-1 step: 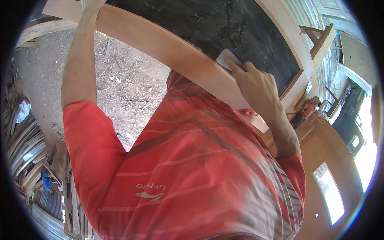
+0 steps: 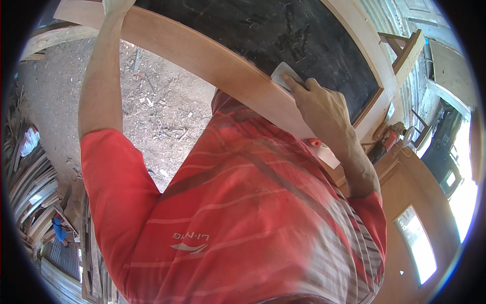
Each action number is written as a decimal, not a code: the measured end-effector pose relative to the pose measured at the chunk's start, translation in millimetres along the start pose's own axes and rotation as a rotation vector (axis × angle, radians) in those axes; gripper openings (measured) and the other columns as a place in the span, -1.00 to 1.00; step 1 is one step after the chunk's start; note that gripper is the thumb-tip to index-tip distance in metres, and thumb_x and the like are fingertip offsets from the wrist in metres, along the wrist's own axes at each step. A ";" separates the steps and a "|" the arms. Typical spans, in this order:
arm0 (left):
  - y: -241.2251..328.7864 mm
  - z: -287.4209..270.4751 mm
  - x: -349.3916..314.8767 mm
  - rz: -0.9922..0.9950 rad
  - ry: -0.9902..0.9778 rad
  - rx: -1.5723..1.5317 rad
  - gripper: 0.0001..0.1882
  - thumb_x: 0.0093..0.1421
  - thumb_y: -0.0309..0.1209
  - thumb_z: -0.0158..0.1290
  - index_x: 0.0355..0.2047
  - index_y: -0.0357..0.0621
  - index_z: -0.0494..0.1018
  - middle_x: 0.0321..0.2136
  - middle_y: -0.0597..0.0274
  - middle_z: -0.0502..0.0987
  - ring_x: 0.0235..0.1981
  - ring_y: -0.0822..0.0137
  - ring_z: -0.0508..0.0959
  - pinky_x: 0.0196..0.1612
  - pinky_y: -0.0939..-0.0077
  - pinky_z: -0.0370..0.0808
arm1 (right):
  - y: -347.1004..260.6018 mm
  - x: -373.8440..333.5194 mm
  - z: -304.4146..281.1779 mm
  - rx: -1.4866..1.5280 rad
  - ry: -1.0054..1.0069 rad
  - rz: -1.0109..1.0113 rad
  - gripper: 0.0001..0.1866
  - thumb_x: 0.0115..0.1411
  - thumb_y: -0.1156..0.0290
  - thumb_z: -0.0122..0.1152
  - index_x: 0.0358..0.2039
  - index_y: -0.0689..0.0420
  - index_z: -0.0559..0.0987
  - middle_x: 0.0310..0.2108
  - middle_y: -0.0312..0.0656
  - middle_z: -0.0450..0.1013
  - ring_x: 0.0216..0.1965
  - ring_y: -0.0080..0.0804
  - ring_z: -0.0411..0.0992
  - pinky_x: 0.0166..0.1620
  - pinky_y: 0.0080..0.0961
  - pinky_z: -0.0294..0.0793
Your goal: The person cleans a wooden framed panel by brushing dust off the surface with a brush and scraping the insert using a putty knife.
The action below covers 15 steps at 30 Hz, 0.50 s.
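Observation:
A wooden frame (image 2: 187,43) lies across the top of the view, with a dark, scuffed panel (image 2: 334,55) set inside it. My right hand (image 2: 324,104) is closed on a flat pale grey pad (image 2: 284,72), perhaps folded sandpaper. The pad rests along the inner edge of the near rail, where wood meets dark panel, and my forefinger lies over it. At the upper left, my left hand (image 2: 117,6) reaches the frame's near rail. The picture's top edge cuts it off, so its fingers are hidden.
Wood chips litter the ground (image 2: 157,111) below the frame. At right, a red power tool (image 2: 390,139) rests beside a wooden door panel (image 2: 390,187) with a bright opening. A wooden support (image 2: 409,58) stands beyond the frame's right end. Stacked timber strips (image 2: 33,182) lie far left.
My right hand and the grey pad have shifted slightly to the left along the near rail. My left hand stays at about the same place.

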<state>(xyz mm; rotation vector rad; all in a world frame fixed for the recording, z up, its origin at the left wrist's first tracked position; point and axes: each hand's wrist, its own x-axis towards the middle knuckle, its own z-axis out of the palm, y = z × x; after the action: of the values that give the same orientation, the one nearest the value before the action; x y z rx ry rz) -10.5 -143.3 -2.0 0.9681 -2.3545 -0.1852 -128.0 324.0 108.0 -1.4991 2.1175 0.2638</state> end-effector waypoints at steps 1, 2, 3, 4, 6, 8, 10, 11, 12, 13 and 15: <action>-1.7 -0.9 0.5 0.000 -0.024 0.008 -0.62 0.24 -0.19 0.21 -0.12 -0.27 0.55 -0.15 -0.16 0.60 -0.05 -0.17 0.57 0.05 0.05 0.49 | 0.2 -1.5 -0.5 0.002 0.004 0.002 -0.49 0.28 0.51 0.08 0.26 0.00 0.48 -0.24 -0.02 0.53 -0.29 -0.05 0.64 -0.28 -0.18 0.65; -2.2 -0.9 2.6 0.005 -0.022 0.008 -0.62 0.24 -0.19 0.21 -0.12 -0.27 0.55 -0.15 -0.16 0.60 -0.05 -0.17 0.57 0.05 0.05 0.49 | 1.8 -5.5 -1.4 -0.008 -0.024 0.027 -0.48 0.28 0.51 0.09 0.27 0.00 0.47 -0.25 -0.04 0.52 -0.30 -0.08 0.64 -0.28 -0.18 0.65; -2.5 -0.7 4.6 0.015 -0.008 -0.001 -0.62 0.24 -0.19 0.21 -0.12 -0.27 0.55 -0.15 -0.15 0.59 -0.04 -0.17 0.56 0.05 0.05 0.49 | 1.9 -6.9 -1.8 -0.018 -0.052 0.051 -0.46 0.27 0.52 0.10 0.28 0.00 0.46 -0.25 -0.06 0.52 -0.31 -0.11 0.63 -0.28 -0.19 0.65; 1.9 1.3 2.1 0.018 0.004 -0.019 -0.62 0.24 -0.19 0.21 -0.12 -0.27 0.55 -0.15 -0.15 0.59 -0.04 -0.17 0.56 0.06 0.05 0.49 | 2.6 -7.6 0.2 -0.022 -0.056 0.056 -0.46 0.27 0.52 0.10 0.28 0.00 0.46 -0.25 -0.06 0.52 -0.31 -0.11 0.63 -0.28 -0.19 0.65; 5.9 -0.8 2.5 -0.006 -0.010 0.010 -0.62 0.24 -0.19 0.20 -0.12 -0.28 0.55 -0.15 -0.15 0.59 -0.04 -0.16 0.56 0.06 0.05 0.49 | 3.0 -6.3 6.2 -0.052 0.046 -0.016 -0.46 0.25 0.52 0.11 0.27 0.02 0.46 -0.27 -0.07 0.51 -0.32 -0.13 0.63 -0.29 -0.19 0.65; 0.2 -2.5 4.5 -0.027 -0.013 0.061 -0.62 0.25 -0.19 0.20 -0.13 -0.28 0.55 -0.15 -0.15 0.59 -0.04 -0.16 0.56 0.07 0.05 0.48 | 3.4 -3.4 2.4 -0.029 0.009 -0.007 -0.46 0.25 0.53 0.12 0.27 0.03 0.46 -0.28 -0.06 0.51 -0.32 -0.12 0.63 -0.28 -0.20 0.65; -1.7 2.7 1.4 0.010 -0.001 0.007 -0.63 0.24 -0.18 0.20 -0.13 -0.26 0.55 -0.14 -0.15 0.59 -0.03 -0.16 0.56 0.08 0.05 0.48 | 1.3 -3.6 1.5 -0.004 -0.031 0.004 -0.46 0.24 0.53 0.13 0.27 0.04 0.46 -0.28 -0.05 0.51 -0.32 -0.11 0.63 -0.27 -0.20 0.65; -1.2 1.4 2.4 0.010 -0.001 0.008 -0.63 0.24 -0.18 0.20 -0.13 -0.26 0.55 -0.14 -0.15 0.59 -0.03 -0.16 0.56 0.08 0.05 0.48 | -1.4 -6.8 2.6 -0.011 -0.021 0.030 -0.46 0.25 0.52 0.12 0.27 0.04 0.46 -0.28 -0.04 0.51 -0.31 -0.09 0.63 -0.27 -0.19 0.65; -0.7 -0.3 4.3 -0.001 0.011 0.004 -0.63 0.25 -0.18 0.20 -0.13 -0.26 0.55 -0.14 -0.15 0.59 -0.02 -0.16 0.56 0.08 0.05 0.48 | -3.2 -8.2 4.1 -0.017 -0.010 0.056 -0.47 0.25 0.51 0.12 0.26 0.05 0.46 -0.28 -0.02 0.52 -0.30 -0.07 0.63 -0.26 -0.19 0.64; 4.8 -1.6 3.6 -0.014 0.022 -0.006 -0.63 0.25 -0.19 0.20 -0.13 -0.25 0.55 -0.14 -0.15 0.59 -0.02 -0.16 0.56 0.08 0.05 0.48 | -2.6 -6.9 8.3 -0.020 -0.013 0.061 -0.47 0.25 0.51 0.12 0.26 0.05 0.46 -0.28 -0.02 0.52 -0.30 -0.07 0.63 -0.26 -0.19 0.64; 9.4 -2.7 -2.0 -0.032 -0.007 -0.010 -0.63 0.25 -0.19 0.20 -0.13 -0.25 0.55 -0.14 -0.14 0.59 -0.03 -0.16 0.56 0.08 0.05 0.48 | -2.0 -0.9 18.6 0.037 0.131 0.009 -0.54 0.35 0.41 0.08 0.26 -0.08 0.51 -0.35 -0.06 0.49 -0.40 -0.02 0.60 -0.34 -0.15 0.59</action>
<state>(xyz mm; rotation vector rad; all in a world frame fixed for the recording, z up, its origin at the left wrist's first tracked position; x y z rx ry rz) -13.4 -134.8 2.4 1.0023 -2.3440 -0.2126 -120.2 332.3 93.1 -1.5229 2.2192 0.1311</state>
